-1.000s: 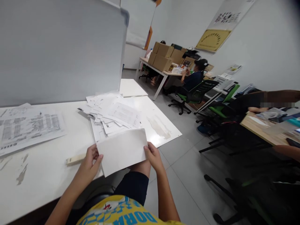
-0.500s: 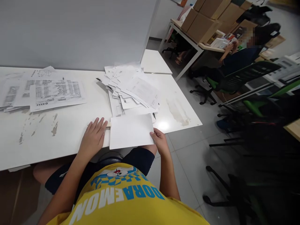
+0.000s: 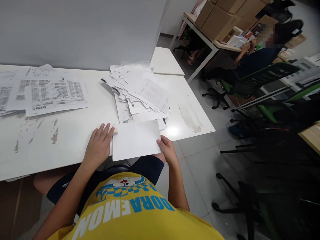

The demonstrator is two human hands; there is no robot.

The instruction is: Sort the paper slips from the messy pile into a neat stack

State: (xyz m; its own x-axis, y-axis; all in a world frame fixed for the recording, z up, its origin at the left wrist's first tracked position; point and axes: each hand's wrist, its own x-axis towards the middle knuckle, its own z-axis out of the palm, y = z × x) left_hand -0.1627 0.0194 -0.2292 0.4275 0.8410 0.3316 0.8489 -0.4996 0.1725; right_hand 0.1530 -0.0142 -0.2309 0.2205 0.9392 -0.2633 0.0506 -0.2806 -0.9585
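Note:
A blank white sheet of paper lies over the front edge of the white table, its near part jutting out above my lap. My right hand pinches its right edge between thumb and fingers. To the left of the sheet, my left hand rests flat on the tabletop with the fingers stretched out. Under those fingers is a pale beige strip, mostly covered by the hand; its kind is unclear. Just beyond the sheet is a messy pile of papers, some printed.
Printed sheets overlap at the table's left. A grey partition stands along the back of the white table. Off to the right, a person sits at a desk with stacked cardboard boxes. Office chairs stand on the right.
The white sheet has shifted slightly left, closer to my left hand, with my right hand still pinching it. The view has tilted a little. My left hand stays flat on the table.

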